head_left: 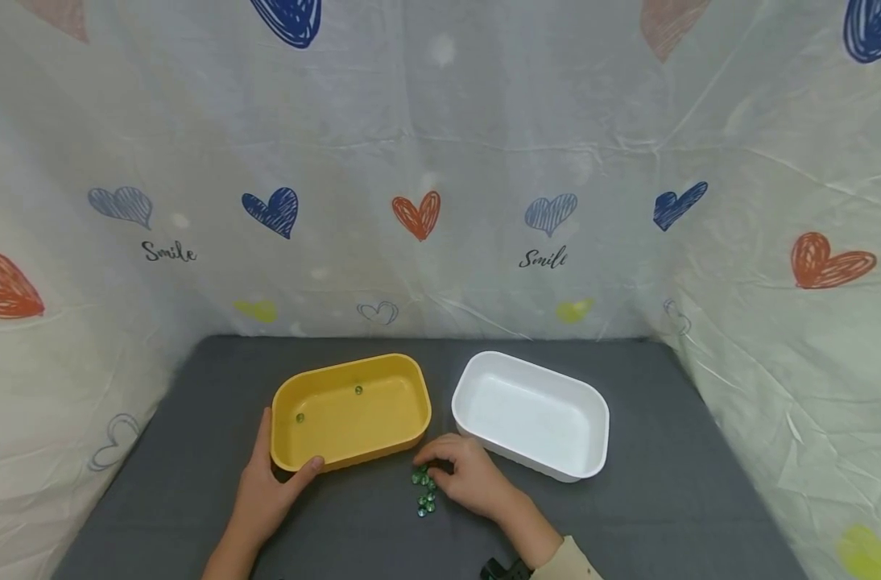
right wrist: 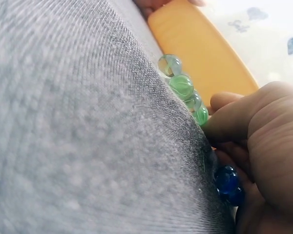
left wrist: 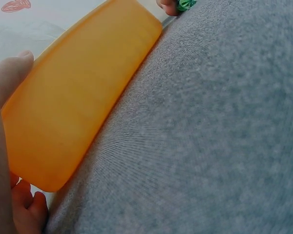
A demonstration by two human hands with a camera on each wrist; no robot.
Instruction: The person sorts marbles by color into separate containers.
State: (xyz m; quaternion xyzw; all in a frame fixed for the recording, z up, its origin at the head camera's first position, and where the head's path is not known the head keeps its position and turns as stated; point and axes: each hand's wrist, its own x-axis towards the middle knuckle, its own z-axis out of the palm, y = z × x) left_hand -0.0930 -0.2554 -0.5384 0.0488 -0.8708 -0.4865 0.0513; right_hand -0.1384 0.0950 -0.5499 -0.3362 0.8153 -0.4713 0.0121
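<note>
A yellow plastic box (head_left: 346, 439) stands left of centre with two green marbles (head_left: 358, 390) lying apart inside. My left hand (head_left: 265, 483) grips its near left corner, thumb at the front rim and fingers along the left side. Several green marbles (head_left: 428, 499) lie clustered on the cloth right of the box. Over the cluster's far end is my right hand (head_left: 465, 475), fingers bent, thumb and index tips at a green marble (right wrist: 201, 115). Blue marbles (right wrist: 228, 180) show beside its fingers in the right wrist view. Whether a marble is pinched is not clear.
A white plastic box (head_left: 535, 419) sits just beyond and right of my right hand, with no marbles visible in it. Dark grey cloth (head_left: 658, 499) covers the table. A pale curtain (head_left: 469, 266) printed with hearts hangs behind and along both sides.
</note>
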